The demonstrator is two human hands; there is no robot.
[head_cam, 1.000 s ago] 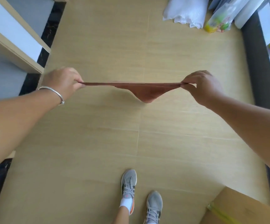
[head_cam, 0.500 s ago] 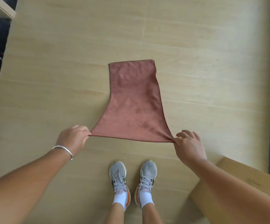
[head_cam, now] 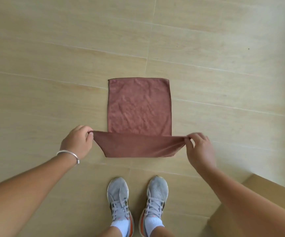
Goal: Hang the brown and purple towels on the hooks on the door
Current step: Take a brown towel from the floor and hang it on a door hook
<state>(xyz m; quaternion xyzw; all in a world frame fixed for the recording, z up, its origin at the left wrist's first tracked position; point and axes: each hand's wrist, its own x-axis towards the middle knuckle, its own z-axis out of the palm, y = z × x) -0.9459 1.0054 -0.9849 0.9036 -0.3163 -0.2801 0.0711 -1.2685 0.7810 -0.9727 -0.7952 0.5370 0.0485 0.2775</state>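
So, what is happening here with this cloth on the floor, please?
A person stands over a brown towel spread on the wooden floor. The left hand and the right hand each pinch one near corner and lift that edge, so the near part is folded up while the far part lies flat. Grey shoes stand just behind it, and a cardboard box sits at the right. No purple towel, door or hooks are in view.
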